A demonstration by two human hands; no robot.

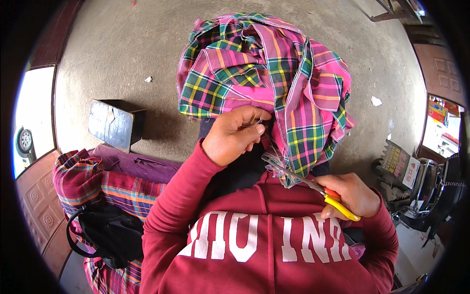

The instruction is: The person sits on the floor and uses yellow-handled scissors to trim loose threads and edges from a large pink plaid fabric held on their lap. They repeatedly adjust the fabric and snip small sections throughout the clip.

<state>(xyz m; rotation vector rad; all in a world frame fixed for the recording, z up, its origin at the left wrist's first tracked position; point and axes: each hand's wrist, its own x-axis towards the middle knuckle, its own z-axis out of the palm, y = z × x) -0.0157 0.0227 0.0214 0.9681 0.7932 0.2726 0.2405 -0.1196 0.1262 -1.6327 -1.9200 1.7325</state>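
Observation:
A large bunched plaid cloth (253, 70) in pink, green and yellow lies over my knees. My left hand (238, 130) pinches some fine loose threads (259, 120) between thumb and fingers, at the cloth's near edge. In my right hand (347, 196) is a pair of scissors (336, 205) with yellow and red handles. Their blades point up and left, crossing a tangle of thread ends (281, 167) at the hanging lower corner of the cloth. Whether the blades touch those threads I cannot tell.
To the left a metal box (112, 119) stands on the concrete floor (161, 44). Beside me, a black bag (110, 233) rests on red plaid fabric (125, 185). A motorcycle (433, 194) is parked at the right. White scraps (375, 101) lie on the floor.

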